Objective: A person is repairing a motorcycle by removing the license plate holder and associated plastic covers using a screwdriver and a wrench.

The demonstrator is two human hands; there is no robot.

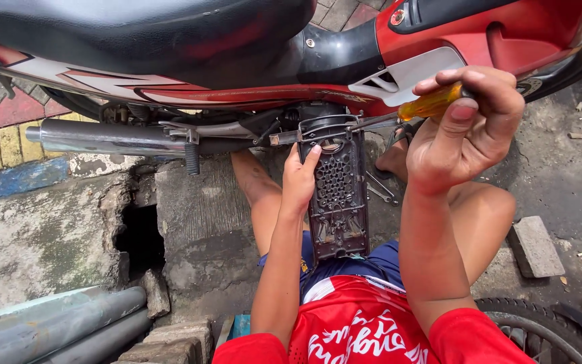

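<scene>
Under motorbike (250, 61): left hand (299, 178) steadies black cover (338, 192); right hand (463, 128) fists screwdriver (409, 110).

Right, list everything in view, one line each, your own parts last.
motorcycle: one, red with black seat, across the top
exhaust pipe: one, silver, left under the bike
plastic grille cover: one, black, centre, upright above the lap
screwdriver: one, amber handle, at the cover's top
pipes: several, grey, bottom left
brick: one, grey, right ground
tyre: one, black, bottom right
left hand: steadies the cover
right hand: grips the screwdriver
</scene>
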